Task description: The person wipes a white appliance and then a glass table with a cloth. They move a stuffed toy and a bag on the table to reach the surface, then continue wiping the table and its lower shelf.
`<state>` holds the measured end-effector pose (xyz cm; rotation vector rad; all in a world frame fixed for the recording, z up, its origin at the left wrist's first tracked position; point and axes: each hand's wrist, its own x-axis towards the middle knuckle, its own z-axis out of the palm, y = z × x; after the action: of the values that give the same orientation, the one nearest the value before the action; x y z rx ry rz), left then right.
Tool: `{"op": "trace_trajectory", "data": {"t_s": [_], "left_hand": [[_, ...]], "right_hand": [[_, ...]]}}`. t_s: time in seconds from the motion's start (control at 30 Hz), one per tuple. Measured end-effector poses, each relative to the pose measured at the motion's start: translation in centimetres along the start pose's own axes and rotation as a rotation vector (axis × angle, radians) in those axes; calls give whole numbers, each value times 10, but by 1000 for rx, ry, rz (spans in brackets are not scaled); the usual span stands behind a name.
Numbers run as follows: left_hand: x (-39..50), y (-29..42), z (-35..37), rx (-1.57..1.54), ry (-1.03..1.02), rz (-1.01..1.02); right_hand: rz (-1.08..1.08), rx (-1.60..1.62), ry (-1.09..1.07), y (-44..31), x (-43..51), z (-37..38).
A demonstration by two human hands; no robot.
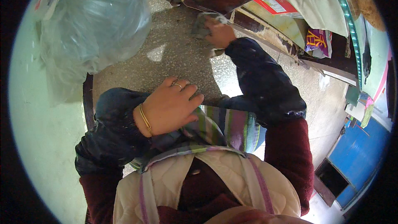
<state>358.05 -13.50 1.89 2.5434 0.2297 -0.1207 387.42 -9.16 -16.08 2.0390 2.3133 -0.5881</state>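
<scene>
My right hand (221,33) is down on the speckled terrazzo floor (174,53), holding a crumpled grey cloth (199,28). Blur softens the cloth, which lies against the floor beside the worn base of a cabinet (264,32). My left hand (169,105) hovers above my lap and the striped apron (239,127), palm down, with its fingers apart and nothing in them. A ring and a gold-coloured bracelet are on it. Dark sleeve covers reach to both wrists.
A large, bulging translucent plastic bag (102,21) stands at the upper left by the pale green wall (37,130). On the cabinet's shelf are a purple packet (317,42), a red package (273,2) and a pale cloth (314,9). Blue furniture (354,149) stands at the right.
</scene>
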Motion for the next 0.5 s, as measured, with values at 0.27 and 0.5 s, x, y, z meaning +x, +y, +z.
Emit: {"op": "trace_trajectory", "data": {"t_s": [0.27, 0.5], "left_hand": [[-5, -18, 3, -9, 65, -63], [8, -27, 11, 7, 87, -48]], "right_hand": [[-124, -87, 157, -43, 50, 8], [-119, -158, 124, -4, 6, -25]]}}
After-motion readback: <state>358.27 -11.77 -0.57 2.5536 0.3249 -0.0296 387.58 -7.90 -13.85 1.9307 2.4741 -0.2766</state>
